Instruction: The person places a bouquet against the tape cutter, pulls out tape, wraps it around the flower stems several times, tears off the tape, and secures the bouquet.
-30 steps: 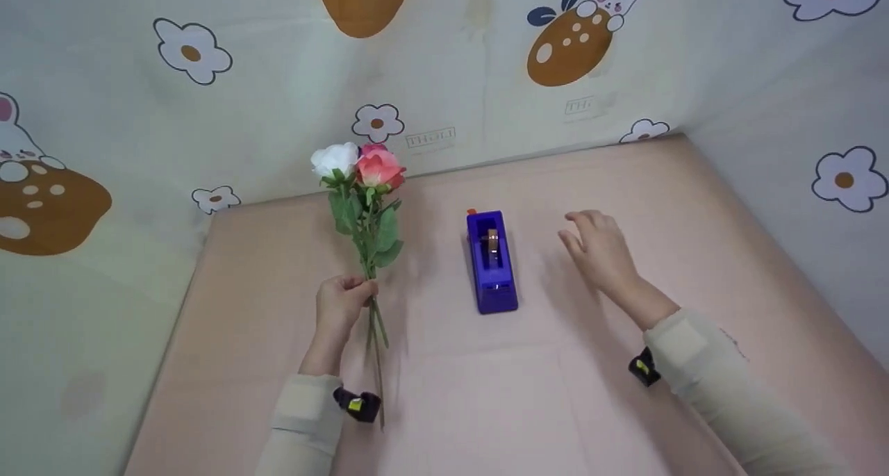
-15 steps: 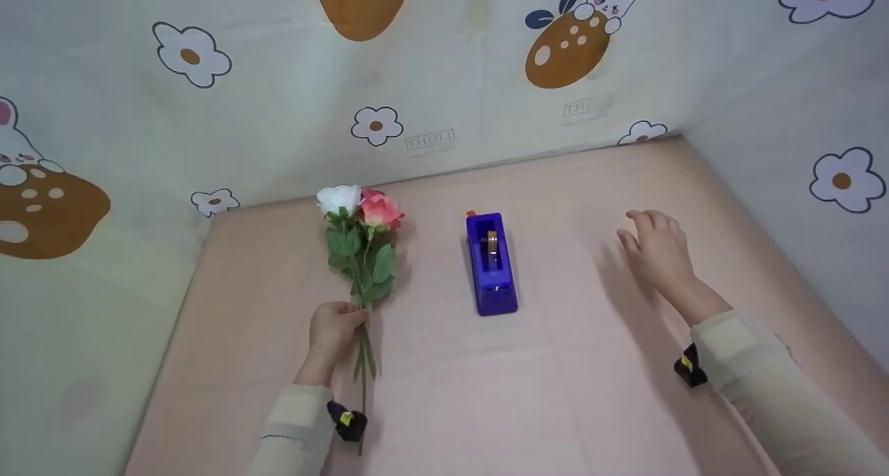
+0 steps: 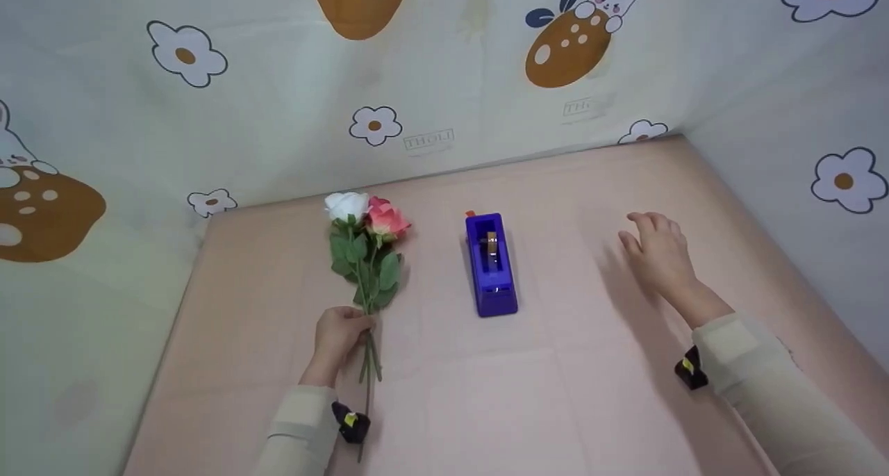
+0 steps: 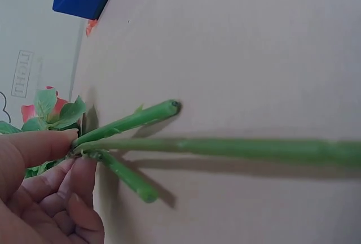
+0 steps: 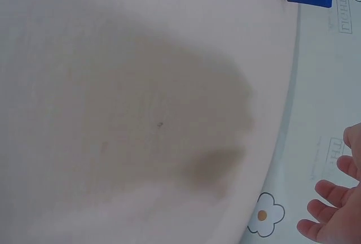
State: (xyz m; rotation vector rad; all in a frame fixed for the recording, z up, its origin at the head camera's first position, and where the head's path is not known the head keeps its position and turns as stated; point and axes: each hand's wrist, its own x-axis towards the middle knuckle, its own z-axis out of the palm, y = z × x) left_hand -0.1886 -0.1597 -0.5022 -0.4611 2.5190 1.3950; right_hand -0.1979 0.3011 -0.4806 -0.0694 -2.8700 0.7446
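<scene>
Head view: left hand point(image 3: 339, 331) pinches the flower stems point(image 3: 368, 354) left of the dispenser point(image 3: 491, 264), blooms lying on the table point(image 3: 486, 406). Right hand point(image 3: 656, 253), fingers loosely spread and empty, hovers right of it.

Only the tape dispenser point(image 3: 492, 264) (mid-table) stands between the flowers point(image 3: 364, 243) and bare right side.

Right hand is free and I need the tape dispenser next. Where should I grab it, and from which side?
Grip the tape dispenser across its long side walls near the middle, coming from above on its right, where the right hand hovers. The body is narrow and stands apart from the flowers, so fingers should fit on both sides.
</scene>
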